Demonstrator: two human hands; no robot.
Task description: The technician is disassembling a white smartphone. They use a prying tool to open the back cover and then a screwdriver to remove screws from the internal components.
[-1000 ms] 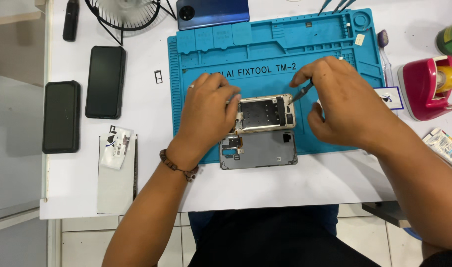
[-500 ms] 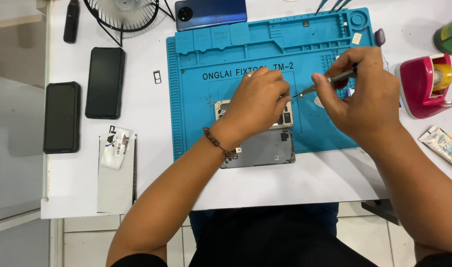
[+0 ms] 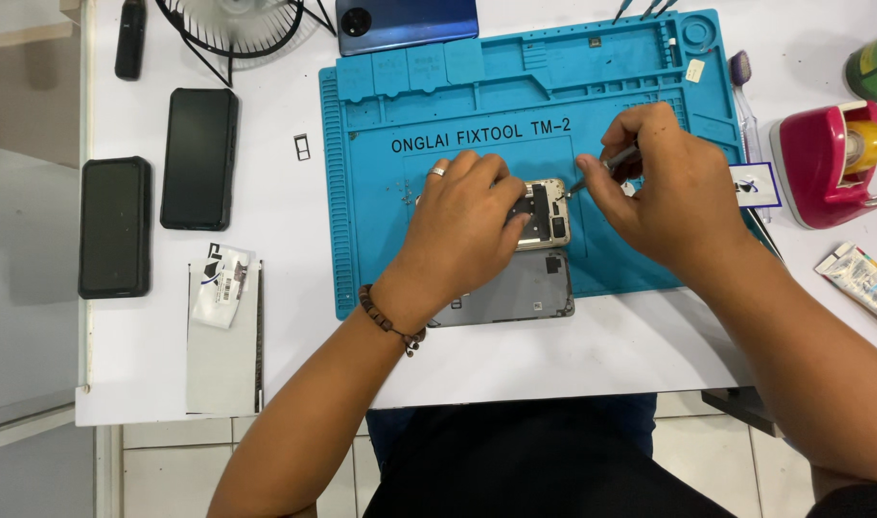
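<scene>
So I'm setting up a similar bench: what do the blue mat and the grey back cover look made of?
The blue mat looks like soft matte silicone or rubber, with moulded compartments and ridges. The grey back cover looks like plastic with a dull satin finish and camera cut-outs; it could also be painted metal.

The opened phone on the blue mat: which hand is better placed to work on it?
Probably the right hand: it holds a thin metal tool whose tip is at the opened phone. The left hand holds the phone.

The left hand (image 3: 462, 225) covers most of the opened phone (image 3: 550, 213) on the blue mat (image 3: 381, 240), so its left part is hidden. The grey back cover (image 3: 515, 293) below the phone is partly under the wrist. Right of the mat, the green bottle (image 3: 876, 65) is cut off by the edge.
</scene>
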